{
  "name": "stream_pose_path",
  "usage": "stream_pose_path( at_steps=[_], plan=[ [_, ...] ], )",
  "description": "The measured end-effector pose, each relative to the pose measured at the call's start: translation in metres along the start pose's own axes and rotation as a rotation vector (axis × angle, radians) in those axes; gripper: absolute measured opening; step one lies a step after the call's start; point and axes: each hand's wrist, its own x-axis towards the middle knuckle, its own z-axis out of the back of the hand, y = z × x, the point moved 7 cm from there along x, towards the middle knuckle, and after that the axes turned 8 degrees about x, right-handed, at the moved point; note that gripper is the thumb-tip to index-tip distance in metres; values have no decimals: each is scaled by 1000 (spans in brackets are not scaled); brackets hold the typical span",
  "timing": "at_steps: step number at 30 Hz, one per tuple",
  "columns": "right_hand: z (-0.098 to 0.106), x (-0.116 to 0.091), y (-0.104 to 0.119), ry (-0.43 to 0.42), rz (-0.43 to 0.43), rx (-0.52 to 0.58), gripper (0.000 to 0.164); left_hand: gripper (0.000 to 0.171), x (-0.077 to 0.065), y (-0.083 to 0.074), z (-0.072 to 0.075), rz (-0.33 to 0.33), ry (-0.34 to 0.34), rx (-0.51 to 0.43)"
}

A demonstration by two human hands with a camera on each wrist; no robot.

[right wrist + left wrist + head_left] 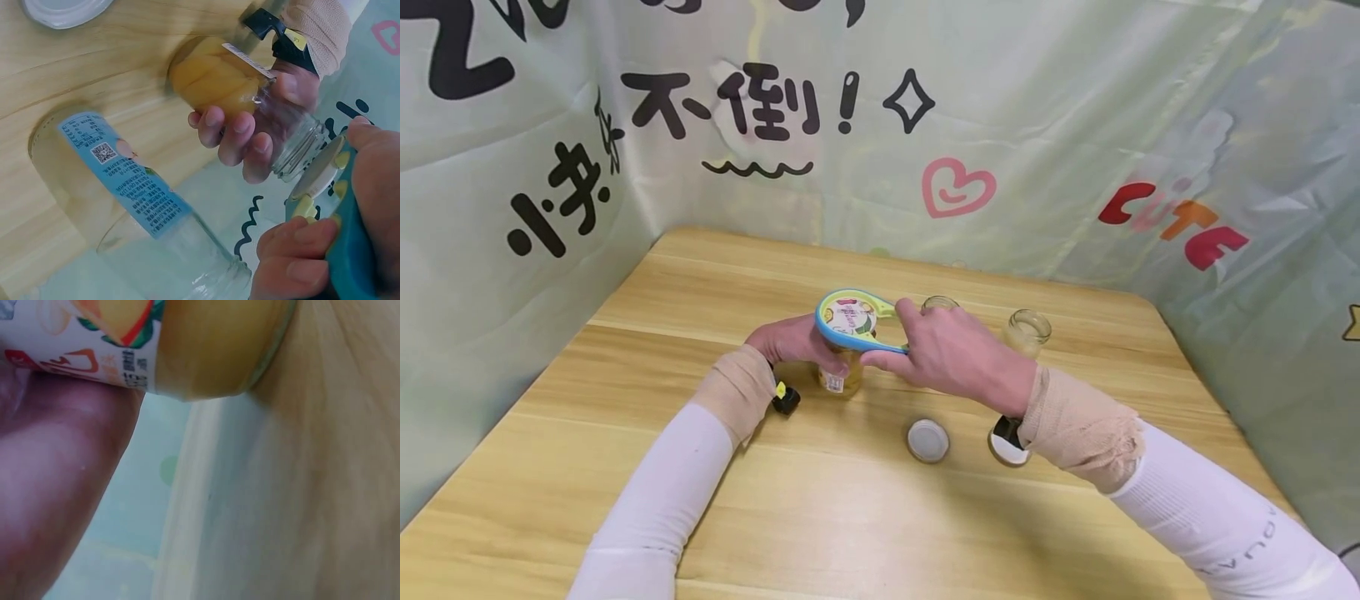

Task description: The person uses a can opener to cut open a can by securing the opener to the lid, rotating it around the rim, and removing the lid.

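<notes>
My left hand (796,343) grips a glass jar of yellow fruit (215,78), its fingers wrapped round the glass in the right wrist view. My right hand (958,354) holds the handles of a blue and green jar opener (853,340). The opener's loop surrounds a printed lid (850,317). In the right wrist view the lid (320,172) sits tilted by the jar's threaded mouth, with a gap showing between them. The left wrist view shows the jar's fruit label (119,337) close up, with part of the left hand (62,462) under it.
Two uncapped jars stand behind and right of my right hand, one a clear jar (1028,329) with a blue label (125,175). One loose lid (927,440) lies nearer me; another lid (1009,452) is partly under the right wrist. Cloth (850,192) hangs behind the table (820,517).
</notes>
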Motion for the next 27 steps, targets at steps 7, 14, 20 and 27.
stream_pose_path(
  at_steps=[7, 14, 20, 27],
  plan=[
    [2, -3, -4, 50, -60, 34, 61, 85, 3, 3, 1, 8, -19, 30],
    [6, -9, -12, 124, -180, 114, 69, 89, 4, 3, 4, -15, -50, 94],
    [7, -17, -16, 144, -219, 156, 65, 65, 8, -2, -1, -84, 6, 21],
    [9, -28, -15, 117, -197, 156, 59, 59, 8, -3, 1, -85, -19, 42]
  ],
)
